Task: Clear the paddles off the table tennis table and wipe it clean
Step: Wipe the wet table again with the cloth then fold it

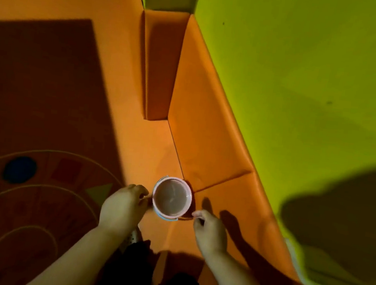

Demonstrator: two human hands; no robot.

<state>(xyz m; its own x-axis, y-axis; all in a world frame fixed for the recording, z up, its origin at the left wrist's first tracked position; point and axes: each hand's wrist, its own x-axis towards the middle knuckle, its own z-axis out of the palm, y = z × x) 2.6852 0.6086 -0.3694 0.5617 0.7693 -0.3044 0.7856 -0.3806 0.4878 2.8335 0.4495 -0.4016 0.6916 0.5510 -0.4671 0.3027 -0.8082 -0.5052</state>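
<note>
Pink bucket (172,198) sits between left grip (126,205) and right grip (207,229), both curled at its rim; whether they hold it we cannot tell. Likely wiping prep; next, lift level.

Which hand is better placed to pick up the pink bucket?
Left, narrowly. The left hand has curled fingers at the rim of the bucket; the right hand has fingertips just short of its near side. Grip unclear on either.

Outstretched left hand (124,207) and right hand (209,231), fingers (198,214) curled.
</note>
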